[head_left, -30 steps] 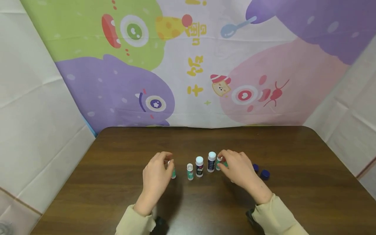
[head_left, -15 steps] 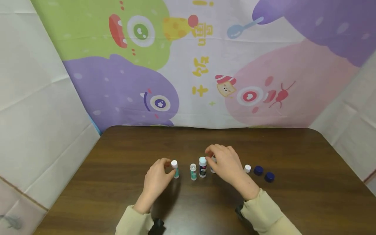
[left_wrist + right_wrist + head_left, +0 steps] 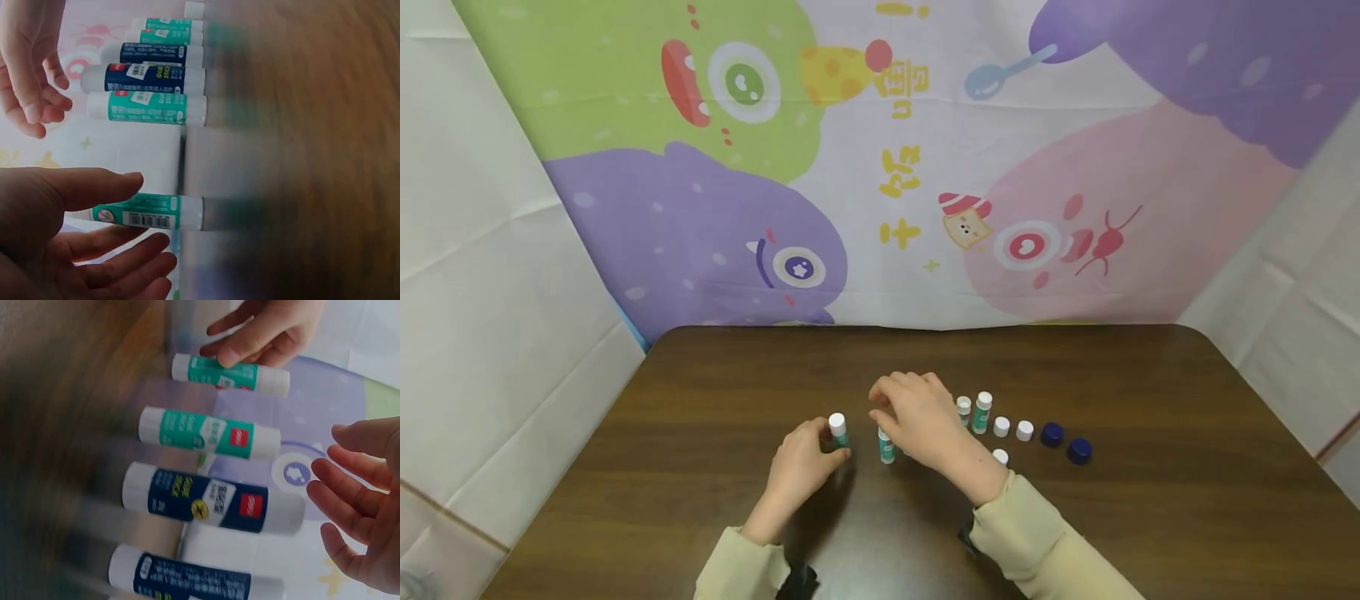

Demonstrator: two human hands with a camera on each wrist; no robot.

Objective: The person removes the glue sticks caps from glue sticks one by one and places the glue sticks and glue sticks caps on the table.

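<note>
In the head view my left hand [image 3: 801, 462] holds the leftmost green glue stick [image 3: 838, 432], which stands upright with a white top, between thumb and fingers. My right hand [image 3: 921, 421], fingers loosely bent and holding nothing, hovers over the row. Just below its thumb stands a second green glue stick [image 3: 887, 447]. Two navy glue sticks, hidden behind this hand in the head view, show in the right wrist view: one navy glue stick [image 3: 209, 499] and another navy glue stick [image 3: 194, 575]. Fingers and sticks are apart there.
Right of the right hand stand two more green glue sticks, one a shorter green stick [image 3: 963, 411] and one a taller green stick [image 3: 982, 413]. White caps [image 3: 1002, 427] and navy caps [image 3: 1052, 434] lie farther right on the brown table [image 3: 737, 367]. A cartoon-printed cloth [image 3: 910, 275] hangs behind.
My right hand has moved left along the row, away from the green sticks on the right, uncovering them and the white caps. The left hand stays at the leftmost green glue stick.
</note>
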